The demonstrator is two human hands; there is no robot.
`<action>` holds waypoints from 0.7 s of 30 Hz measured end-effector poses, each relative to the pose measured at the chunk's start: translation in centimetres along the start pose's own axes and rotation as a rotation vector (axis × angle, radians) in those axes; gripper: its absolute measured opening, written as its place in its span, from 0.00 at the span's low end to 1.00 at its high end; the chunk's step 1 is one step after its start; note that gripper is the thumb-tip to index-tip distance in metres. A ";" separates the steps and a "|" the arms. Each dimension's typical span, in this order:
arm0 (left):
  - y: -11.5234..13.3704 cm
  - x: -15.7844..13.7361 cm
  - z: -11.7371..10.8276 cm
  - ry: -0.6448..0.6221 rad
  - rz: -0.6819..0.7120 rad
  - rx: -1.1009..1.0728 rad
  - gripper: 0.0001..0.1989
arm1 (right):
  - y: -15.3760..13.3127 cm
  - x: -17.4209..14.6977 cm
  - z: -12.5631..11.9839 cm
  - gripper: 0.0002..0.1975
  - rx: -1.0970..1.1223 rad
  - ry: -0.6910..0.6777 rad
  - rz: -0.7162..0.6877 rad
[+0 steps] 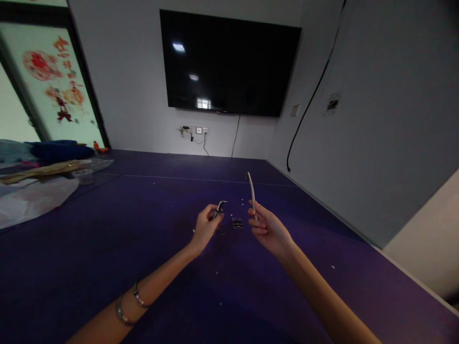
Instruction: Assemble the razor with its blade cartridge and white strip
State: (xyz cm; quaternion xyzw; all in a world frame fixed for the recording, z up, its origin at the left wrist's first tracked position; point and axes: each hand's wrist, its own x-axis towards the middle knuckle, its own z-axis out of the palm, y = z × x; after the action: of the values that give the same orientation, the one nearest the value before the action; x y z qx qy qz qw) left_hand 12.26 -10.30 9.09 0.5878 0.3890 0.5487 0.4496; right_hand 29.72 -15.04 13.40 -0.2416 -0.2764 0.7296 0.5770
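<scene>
My left hand (pixel 207 227) pinches a small dark, slim piece (pixel 219 207) with a pale edge and a thin tip bent to the right; its kind is too small to tell. My right hand (pixel 267 227) is closed around the lower end of a long, thin, pale strip (pixel 251 187), which stands nearly upright and curves slightly. The two held things are apart. Between and just beyond my hands, a small dark rectangular object (pixel 237 223) lies on the purple surface (pixel 172 286), with tiny white scraps around it.
At the left lie a crumpled clear plastic sheet (pixel 43 203), a brownish long bundle (pixel 46 171) and blue cloth (pixel 62 150). A television (pixel 229 64) hangs on the wall above sockets (pixel 199 130). A black cable (pixel 315 88) dangles along the right wall.
</scene>
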 end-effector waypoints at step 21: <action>-0.5 -0.6 0.0 -0.067 0.113 -0.039 0.19 | 8.3 -5.6 0.8 0.14 0.209 -0.043 0.356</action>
State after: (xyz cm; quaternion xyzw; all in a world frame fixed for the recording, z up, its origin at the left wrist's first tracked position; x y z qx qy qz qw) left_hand 12.18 -10.68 8.41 0.6182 0.3290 0.5606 0.4419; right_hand 24.55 -22.14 8.51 -0.2097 -0.1643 0.8497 0.4550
